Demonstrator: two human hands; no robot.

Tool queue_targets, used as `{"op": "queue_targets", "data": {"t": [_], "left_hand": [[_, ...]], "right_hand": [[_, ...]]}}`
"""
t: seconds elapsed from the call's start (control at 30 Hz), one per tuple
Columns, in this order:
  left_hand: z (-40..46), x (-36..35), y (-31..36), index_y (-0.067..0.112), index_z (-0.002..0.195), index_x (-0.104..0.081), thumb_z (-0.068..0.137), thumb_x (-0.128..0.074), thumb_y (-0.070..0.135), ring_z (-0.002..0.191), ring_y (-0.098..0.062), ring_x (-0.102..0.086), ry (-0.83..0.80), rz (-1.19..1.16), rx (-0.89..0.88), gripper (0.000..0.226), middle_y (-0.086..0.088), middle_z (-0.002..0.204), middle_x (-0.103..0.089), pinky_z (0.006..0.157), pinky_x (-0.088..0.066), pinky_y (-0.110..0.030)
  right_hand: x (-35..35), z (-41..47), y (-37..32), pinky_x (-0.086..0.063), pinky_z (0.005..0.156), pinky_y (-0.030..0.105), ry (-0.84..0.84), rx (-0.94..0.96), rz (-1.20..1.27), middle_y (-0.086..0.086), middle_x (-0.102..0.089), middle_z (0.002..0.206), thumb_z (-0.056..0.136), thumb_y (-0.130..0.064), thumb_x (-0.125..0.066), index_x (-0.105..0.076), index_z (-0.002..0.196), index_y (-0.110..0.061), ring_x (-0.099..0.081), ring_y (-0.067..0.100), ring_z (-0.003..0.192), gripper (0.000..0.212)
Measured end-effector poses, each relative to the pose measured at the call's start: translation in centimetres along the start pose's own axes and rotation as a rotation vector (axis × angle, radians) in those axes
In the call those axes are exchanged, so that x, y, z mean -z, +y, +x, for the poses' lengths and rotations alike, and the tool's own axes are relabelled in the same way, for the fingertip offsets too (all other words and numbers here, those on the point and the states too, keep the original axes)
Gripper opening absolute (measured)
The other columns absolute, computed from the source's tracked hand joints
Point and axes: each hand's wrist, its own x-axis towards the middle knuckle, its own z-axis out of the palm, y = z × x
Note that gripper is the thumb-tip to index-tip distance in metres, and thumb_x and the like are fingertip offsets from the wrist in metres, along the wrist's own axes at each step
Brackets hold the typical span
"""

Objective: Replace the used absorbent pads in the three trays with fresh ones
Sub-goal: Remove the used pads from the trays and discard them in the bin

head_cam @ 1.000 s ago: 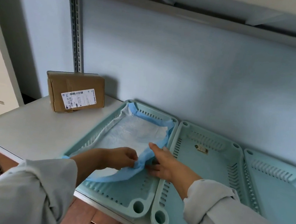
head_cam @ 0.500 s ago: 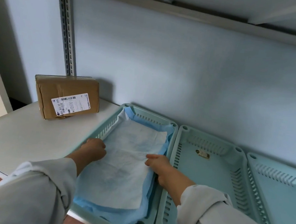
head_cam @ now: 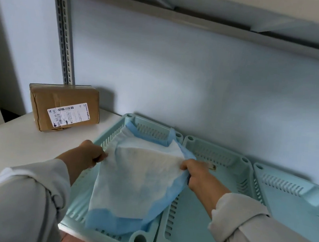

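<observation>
Three pale green slotted trays stand side by side on the shelf: the left tray (head_cam: pixel 111 141), the middle tray (head_cam: pixel 227 163) and the right tray (head_cam: pixel 292 196). A white absorbent pad with blue backing (head_cam: pixel 138 183) is raised out of the left tray, its far end still draped against the tray's back wall. My left hand (head_cam: pixel 88 152) pinches the pad's left edge. My right hand (head_cam: pixel 196 172) grips its right edge. The middle and right trays hold no pad; a small tag (head_cam: pixel 212 166) lies in the middle tray.
A taped cardboard box with a shipping label (head_cam: pixel 63 106) stands on the white shelf (head_cam: pixel 14 145) to the left of the trays. A slotted metal upright (head_cam: pixel 65 38) rises behind it, and an upper shelf (head_cam: pixel 205 13) hangs overhead. The shelf's front edge is close.
The pad lay flat in the left tray half a second ago with my hands at its sides. Now both hands grip its edges and have lifted its middle up off the tray floor.
</observation>
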Motion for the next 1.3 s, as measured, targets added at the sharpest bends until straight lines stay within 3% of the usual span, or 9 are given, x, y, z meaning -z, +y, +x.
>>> {"op": "queue_targets", "data": {"t": [0.17,0.3,0.53,0.67,0.83,0.93,1.1,1.2,1.3], "left_hand": [[-2.8,-0.8,0.8,0.001,0.080,-0.053,0.090,-0.056,0.000,0.025,-0.012,-0.050,-0.239,-0.353,0.091,0.011,-0.011,0.058,-0.055,0.030,-0.044,-0.016],[-4.8,-1.4,1.7,0.007,0.080,-0.051,0.087,-0.067,0.031,0.045,-0.016,-0.041,-0.130,-0.251,-0.004,0.030,-0.007,0.063,-0.042,0.036,-0.043,-0.013],[-6.9,-0.9,3.5,0.002,0.081,-0.050,0.098,-0.049,0.030,0.016,-0.009,-0.039,0.019,-0.249,-0.210,0.033,-0.010,0.040,-0.050,0.029,-0.028,-0.007],[-9.2,-1.5,5.0,0.007,0.085,-0.052,0.097,-0.052,0.025,0.027,-0.005,-0.054,-0.132,-0.508,-0.210,0.021,-0.007,0.071,-0.055,0.031,-0.037,-0.009],[-11.6,-2.6,6.5,0.009,0.087,-0.054,0.091,-0.062,0.026,0.028,-0.003,-0.053,-0.201,-0.504,-0.227,0.019,-0.004,0.069,-0.054,0.032,-0.039,-0.009],[-12.4,-3.5,6.6,0.009,0.087,-0.053,0.087,-0.066,0.030,0.025,-0.003,-0.051,-0.188,-0.404,-0.252,0.025,-0.004,0.066,-0.053,0.032,-0.038,-0.008],[-12.8,-5.3,7.0,0.007,0.081,-0.051,0.090,-0.064,0.017,0.032,-0.011,-0.060,-0.264,-0.448,-0.216,0.019,-0.011,0.076,-0.059,0.038,-0.051,-0.019],[-13.1,-5.9,7.6,0.009,0.085,-0.052,0.090,-0.064,0.022,0.037,-0.012,-0.063,-0.311,-0.368,-0.220,0.019,-0.009,0.080,-0.061,0.056,-0.056,-0.028],[-13.4,-6.8,8.1,0.007,0.094,-0.052,0.088,-0.067,0.027,0.037,-0.012,-0.063,-0.288,-0.307,-0.242,0.026,-0.010,0.083,-0.061,0.045,-0.055,-0.024]], "right_hand": [[3.4,-0.9,0.0,-0.050,0.069,0.031,-0.219,-0.164,0.081,0.009,-0.064,0.082,0.075,-0.012,-0.062,-0.062,0.091,-0.006,-0.060,0.026,0.074,0.017],[4.7,-2.5,-0.4,-0.049,0.062,0.031,-0.360,-0.099,0.051,0.007,-0.069,0.088,0.078,-0.032,-0.075,-0.065,0.099,-0.014,-0.063,0.022,0.077,0.029],[7.4,-2.4,-3.1,-0.054,0.087,0.042,-0.089,0.204,-0.064,0.017,-0.067,0.108,0.080,-0.020,-0.076,-0.060,0.116,0.003,-0.065,0.032,0.093,0.046],[9.9,-2.7,-3.7,-0.045,0.059,0.029,-0.054,0.270,-0.105,0.015,-0.064,0.091,0.078,-0.018,-0.077,-0.064,0.108,0.004,-0.057,0.022,0.066,0.039],[13.5,-4.2,-4.1,-0.019,0.039,0.016,-0.088,0.197,-0.422,0.001,-0.039,0.048,0.078,-0.025,-0.077,-0.057,0.073,-0.009,-0.029,0.010,0.041,0.026],[15.6,-4.2,-4.2,-0.013,0.031,0.009,-0.144,0.109,-0.284,-0.003,-0.027,0.041,0.085,-0.016,-0.070,-0.048,0.068,-0.013,-0.017,0.004,0.026,0.027],[16.9,-5.5,-4.2,-0.040,0.029,0.012,-0.194,-0.062,0.026,0.003,-0.060,0.045,0.091,-0.010,-0.059,-0.053,0.077,-0.011,-0.056,0.011,0.029,0.015],[17.4,-6.2,-4.2,-0.051,0.034,0.026,-0.165,-0.076,0.082,0.006,-0.062,0.062,0.085,-0.022,-0.069,-0.053,0.082,-0.013,-0.057,0.014,0.031,0.018],[18.3,-6.1,-3.9,-0.051,0.034,0.027,-0.114,-0.058,0.010,0.005,-0.055,0.066,0.081,-0.021,-0.074,-0.055,0.079,-0.013,-0.054,0.010,0.028,0.021]]}}
